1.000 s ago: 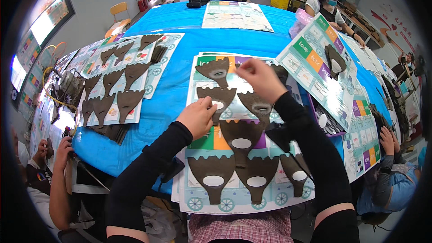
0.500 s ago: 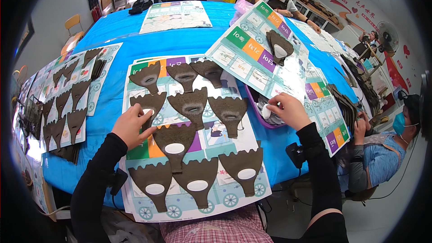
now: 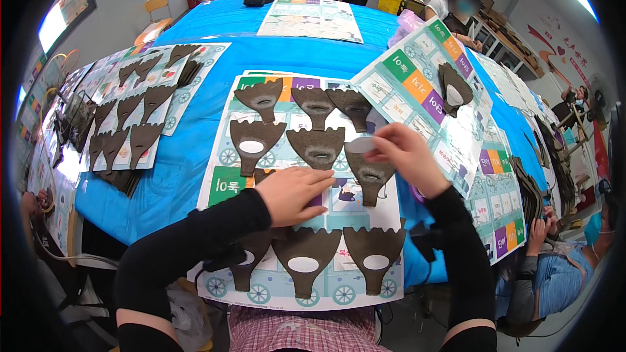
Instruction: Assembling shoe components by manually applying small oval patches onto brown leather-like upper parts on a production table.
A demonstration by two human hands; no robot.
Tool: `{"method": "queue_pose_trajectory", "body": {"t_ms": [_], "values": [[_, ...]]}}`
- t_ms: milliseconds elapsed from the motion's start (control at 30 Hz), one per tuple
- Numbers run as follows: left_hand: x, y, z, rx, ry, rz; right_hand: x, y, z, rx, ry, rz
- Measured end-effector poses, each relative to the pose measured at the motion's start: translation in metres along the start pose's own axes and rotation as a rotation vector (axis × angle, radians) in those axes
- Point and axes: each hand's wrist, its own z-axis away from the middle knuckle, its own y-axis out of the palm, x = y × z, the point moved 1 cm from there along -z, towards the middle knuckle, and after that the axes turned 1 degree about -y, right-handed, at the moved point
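Right hand: The right hand gripped a white oval at its right edge, between thumb and fingers.
White oval: It was held above the sheet, covering part of the right-hand dark piece of the second row; whether the two touched could not be told.
Left hand: The left hand was open, palm down, its fingers extended towards the right. It gripped nothing visible and lay over a further dark piece, mostly hidden. Its fingertips were near the narrow lower end of the centre dark piece.
Printed sheet: The sheet, bearing coloured blocks and wheel drawings, lay before the person and carried rows of fan-shaped dark pieces with scalloped upper edges.
Top row: Three slotted pieces stood side by side, the two on the right overlapping.
Second row: The left piece bore a white oval; the centre one showed a slot.
Bottom row: Three pieces bore white ovals, the leftmost partly covered by the left forearm.
Surroundings: A slanted sheet lay to the right, on a blue table cover; a co-worker in blue sat beyond.
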Motion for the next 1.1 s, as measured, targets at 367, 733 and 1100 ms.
{"method": "queue_pose_trajectory", "body": {"t_ms": [367, 733, 1100], "values": [[0.004, 0.013, 0.001, 0.010, 0.029, -0.072, -0.093, 0.028, -0.050, -0.072, -0.022, 0.467], [0.005, 0.011, 0.001, -0.041, 0.070, -0.081, -0.094, 0.032, -0.049, -0.087, -0.067, 0.509], [0.030, 0.002, -0.031, -0.029, -0.036, -0.055, -0.095, 0.033, -0.051, -0.119, -0.153, 0.619]]}}
